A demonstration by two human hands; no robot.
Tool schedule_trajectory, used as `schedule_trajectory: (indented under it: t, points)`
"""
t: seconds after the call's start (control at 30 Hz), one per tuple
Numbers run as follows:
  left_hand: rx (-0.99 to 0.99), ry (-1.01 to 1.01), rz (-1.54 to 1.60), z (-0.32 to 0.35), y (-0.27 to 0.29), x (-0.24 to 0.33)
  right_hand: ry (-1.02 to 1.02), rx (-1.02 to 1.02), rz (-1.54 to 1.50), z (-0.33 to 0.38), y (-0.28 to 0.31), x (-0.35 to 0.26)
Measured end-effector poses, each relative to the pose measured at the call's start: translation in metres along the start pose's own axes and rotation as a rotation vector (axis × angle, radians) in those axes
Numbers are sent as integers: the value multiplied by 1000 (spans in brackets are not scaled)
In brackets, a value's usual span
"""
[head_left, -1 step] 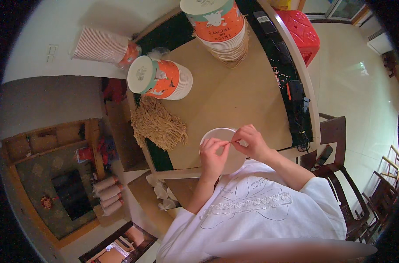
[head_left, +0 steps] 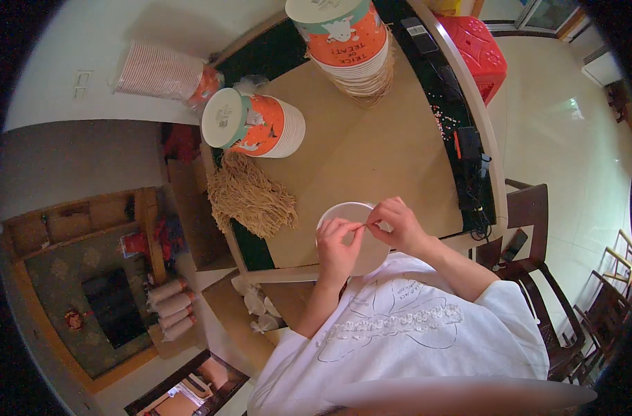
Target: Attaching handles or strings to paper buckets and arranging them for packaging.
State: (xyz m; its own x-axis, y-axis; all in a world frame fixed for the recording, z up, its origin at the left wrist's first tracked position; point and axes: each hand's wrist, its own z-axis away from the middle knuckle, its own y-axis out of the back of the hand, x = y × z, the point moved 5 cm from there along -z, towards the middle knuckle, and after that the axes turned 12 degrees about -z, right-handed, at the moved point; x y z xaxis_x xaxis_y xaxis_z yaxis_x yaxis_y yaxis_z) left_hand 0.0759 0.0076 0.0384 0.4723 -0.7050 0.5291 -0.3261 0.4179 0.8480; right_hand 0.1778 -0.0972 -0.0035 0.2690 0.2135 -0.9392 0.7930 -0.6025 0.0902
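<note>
Holding the left hand (head_left: 338, 246) and the right hand (head_left: 399, 225) raised over the white bucket (head_left: 348, 203), thumbs and fingertips pinched narrow and meeting above the mouth. Gripping a small item (head_left: 364, 226) at the meeting point, midway between both hands; not showing enough detail to tell its kind or the run of its long axis. Keeping the remaining fingers curled loosely. Positioning the white bucket directly below both hands, mouth facing upward, at the near edge of the counter (head_left: 371, 152) and in front of the white shirt (head_left: 413, 340); not revealing whether touching the shirt or only overlapping in view. Hiding part of the rim behind the fingers and the right wrist.

Lying left of the bucket and somewhat farther out: the tan cord bundle (head_left: 250, 197), long axis slanting from far left to near right, overlapping the counter's left side; placing the left hand nearer to this bundle. Standing just beyond the bundle: a short stack of orange-and-white buckets (head_left: 264, 128), and farther out, a taller stack (head_left: 347, 48) with tan cords trailing about the rims. Running along the right edge: black cables (head_left: 479, 222), a black box (head_left: 470, 142) and scattered pale pieces (head_left: 441, 125). Offering open room mainly straight ahead of both hands, across the bare tan surface between the stacks and the right edge
</note>
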Motion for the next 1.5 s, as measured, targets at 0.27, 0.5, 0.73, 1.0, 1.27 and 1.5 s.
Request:
schedule_trajectory:
  t: [0.27, 0.5, 0.73, 1.0, 1.27, 1.5]
  points:
    - [-13, 24, 68, 0, -6, -7, -22, -32, -3, -1, -1, -2]
    - [-102, 232, 477, 4, -21, -28, -297, 36, -332, 10, -6, 21]
    - [-31, 132, 261, 2, -11, -18, -276, 37, -263, 5, -2, 14]
    - [10, 72, 136, 3, -7, -11, -275, 19, -252, 2, -1, 9]
    - [115, -29, -26, 1, 2, 6, -174, -19, -87, -2, 1, 0]
    - [103, -27, -32, 2, 1, 7, -142, -17, 17, 2, -3, -3]
